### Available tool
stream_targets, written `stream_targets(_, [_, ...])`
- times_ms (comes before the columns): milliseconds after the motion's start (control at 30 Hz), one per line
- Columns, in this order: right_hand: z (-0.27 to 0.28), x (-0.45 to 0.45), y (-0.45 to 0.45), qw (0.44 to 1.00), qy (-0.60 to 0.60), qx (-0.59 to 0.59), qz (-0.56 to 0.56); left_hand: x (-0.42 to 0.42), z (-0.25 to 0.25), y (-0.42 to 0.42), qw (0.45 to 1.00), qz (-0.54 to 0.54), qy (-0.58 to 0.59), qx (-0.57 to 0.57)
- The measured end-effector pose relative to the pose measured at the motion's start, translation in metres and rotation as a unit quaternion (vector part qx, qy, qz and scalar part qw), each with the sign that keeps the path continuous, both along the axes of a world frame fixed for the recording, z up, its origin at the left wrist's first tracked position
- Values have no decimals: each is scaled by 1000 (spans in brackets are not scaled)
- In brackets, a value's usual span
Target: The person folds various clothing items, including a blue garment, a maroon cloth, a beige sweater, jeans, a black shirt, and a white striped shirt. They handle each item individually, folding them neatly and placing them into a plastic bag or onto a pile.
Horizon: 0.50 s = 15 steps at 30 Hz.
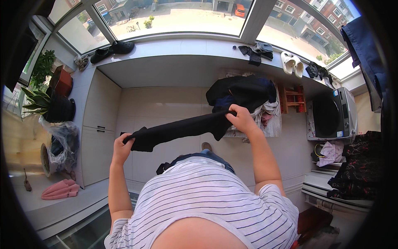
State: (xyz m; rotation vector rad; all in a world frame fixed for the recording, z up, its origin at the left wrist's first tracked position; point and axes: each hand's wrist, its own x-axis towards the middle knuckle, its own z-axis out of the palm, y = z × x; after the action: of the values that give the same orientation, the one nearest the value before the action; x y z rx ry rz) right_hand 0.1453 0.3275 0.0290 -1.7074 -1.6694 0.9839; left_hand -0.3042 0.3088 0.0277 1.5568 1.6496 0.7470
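Observation:
A black cloth garment is stretched in the air between my two hands, in front of my body. At its left end, my left hand pinches the fabric between thumb and fingers. My right hand grips the other end, held somewhat higher in the picture. The fabric sags a little, and loose corners hang down near both hands. What kind of garment it is, I cannot tell. Just beyond my right hand lies a pile of dark clothes, with pale and pink laundry partly under it.
A washing machine stands at the right, beside a wooden stool. Black clogs, white clogs and folded clothes rest on the window ledge. Potted plants and a pink cloth are on the left counter.

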Motion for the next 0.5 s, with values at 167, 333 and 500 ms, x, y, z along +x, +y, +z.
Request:
stream_targets(167, [-25, -45, 12, 999, 22, 24, -16, 37, -36, 15, 995, 76, 2, 67])
stream_targets(333, [-23, -123, 9, 974, 216, -60, 20, 115, -22, 9, 993, 42, -101, 45])
stream_targets(500, [-13, -169, -2, 855, 455, -247, 18, 145, -8, -6, 991, -30, -70, 113])
